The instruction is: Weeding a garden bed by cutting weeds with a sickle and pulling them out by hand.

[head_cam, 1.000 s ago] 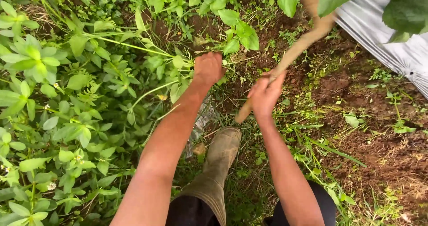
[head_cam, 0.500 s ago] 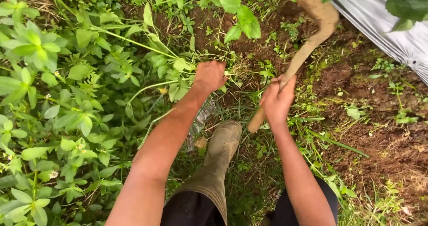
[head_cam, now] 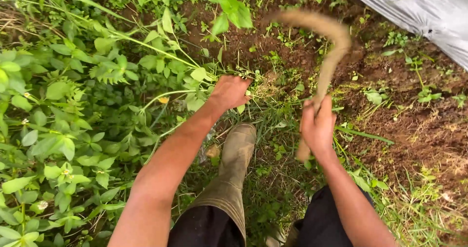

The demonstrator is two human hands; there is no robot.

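1. The weedy ground (head_cam: 273, 144) ran across the whole view: a thick bank of green leafy weeds (head_cam: 73, 105) on the left, bare brown soil (head_cam: 414, 125) on the right, and a strip of grey plastic sheeting (head_cam: 429, 13) in the upper right corner.
2. An olive rubber boot (head_cam: 234, 164) stood planted between the arms, toe toward the cutting spot; judged from this, it sat close to the blade's path and was better kept back.
3. The left hand (head_cam: 231, 91) had its grip closed on a bunch of weed stems (head_cam: 253, 79) near their base, at the edge of the leafy bank. Pulling them taut and leaning them away from the blade would likely give a cleaner cut.
4. The right hand (head_cam: 318, 125) was clamped around the wooden handle of a curved sickle (head_cam: 324, 57), raised and motion-blurred just right of the gathered stems.
5. The safest stroke seemed low, near the soil, and well clear of the left fingers (head_cam: 243, 97).
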